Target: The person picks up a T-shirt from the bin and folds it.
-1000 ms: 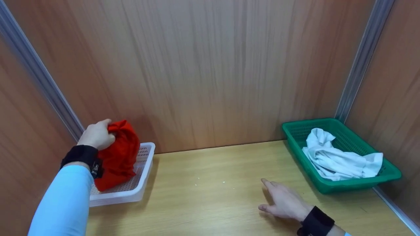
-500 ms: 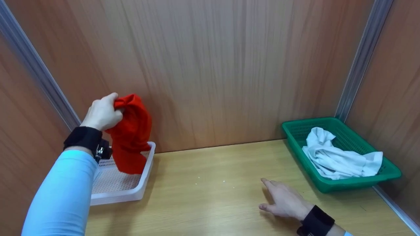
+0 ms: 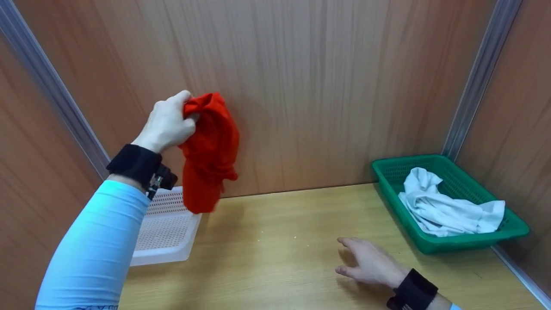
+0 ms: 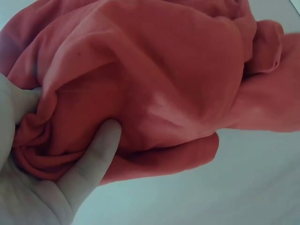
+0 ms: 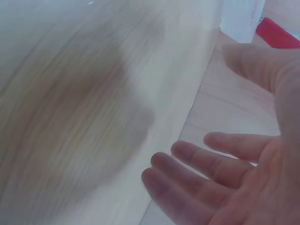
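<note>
My left hand (image 3: 168,122) grips a red cloth (image 3: 211,146) by its upper edge, and the cloth hangs down in loose folds. Its lower end overlaps the right rim of the white basket (image 3: 165,232) in the head view. Close up in the left wrist view, the thumb lies along the red fabric (image 4: 164,84) with a bunched fold in the grasp. Low over the table at the right, my right hand (image 3: 370,262) holds nothing, its fingers apart. A crumpled white cloth (image 3: 443,209) lies inside the green basket (image 3: 469,239), beyond the right hand.
A wooden back panel (image 3: 292,94) rises behind the table (image 3: 275,267), with side panels at both ends. Metal posts (image 3: 484,82) stand at the corners. A few tiny white specks dot the tabletop between the baskets.
My left hand has lifted the red cloth up out of the white basket and carried it to the right. The right hand and the green basket have stayed nearly still.
</note>
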Motion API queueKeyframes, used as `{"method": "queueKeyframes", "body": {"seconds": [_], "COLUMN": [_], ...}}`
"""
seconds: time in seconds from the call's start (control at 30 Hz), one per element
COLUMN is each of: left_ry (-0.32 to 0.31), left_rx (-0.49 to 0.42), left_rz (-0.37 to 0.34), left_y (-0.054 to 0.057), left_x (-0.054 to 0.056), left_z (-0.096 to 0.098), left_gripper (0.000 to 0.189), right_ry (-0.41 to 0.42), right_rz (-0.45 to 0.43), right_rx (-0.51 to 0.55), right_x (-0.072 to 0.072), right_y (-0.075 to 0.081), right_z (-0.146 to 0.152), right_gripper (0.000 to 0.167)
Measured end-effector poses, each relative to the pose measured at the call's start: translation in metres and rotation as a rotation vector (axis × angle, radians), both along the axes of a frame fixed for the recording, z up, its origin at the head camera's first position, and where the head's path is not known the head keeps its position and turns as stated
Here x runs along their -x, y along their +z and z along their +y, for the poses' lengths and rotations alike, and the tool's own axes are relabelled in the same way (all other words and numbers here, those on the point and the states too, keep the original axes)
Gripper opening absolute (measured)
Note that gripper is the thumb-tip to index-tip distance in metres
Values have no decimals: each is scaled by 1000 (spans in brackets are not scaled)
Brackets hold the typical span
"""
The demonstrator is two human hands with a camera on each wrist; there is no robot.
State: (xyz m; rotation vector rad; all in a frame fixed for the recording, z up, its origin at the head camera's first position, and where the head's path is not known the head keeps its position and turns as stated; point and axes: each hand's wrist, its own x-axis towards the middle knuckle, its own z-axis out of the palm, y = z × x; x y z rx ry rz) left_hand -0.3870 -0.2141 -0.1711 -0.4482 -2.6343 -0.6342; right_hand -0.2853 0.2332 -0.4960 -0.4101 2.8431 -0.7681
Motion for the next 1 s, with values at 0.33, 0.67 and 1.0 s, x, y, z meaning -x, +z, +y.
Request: {"method": "queueKeyframes", "body": {"seconds": [0.33,0.67,1.0], "left_ry": [-82,-174,-252], "left_rx": [-64,19,-236], "left_rz": [-26,-121,-415], "left_y": [-8,-65,-147], "left_x": [3,9,5], "left_z": [45,87,135], "left_gripper": [23,16,17], "right_ry": [128,130,6], "right_rz": [243,251,414], "right_rx": [172,226,389], "right_x": [11,21,21], "right_y": [25,45,37], "right_z": [-16,-31,-42], "right_gripper": [69,70,83]}}
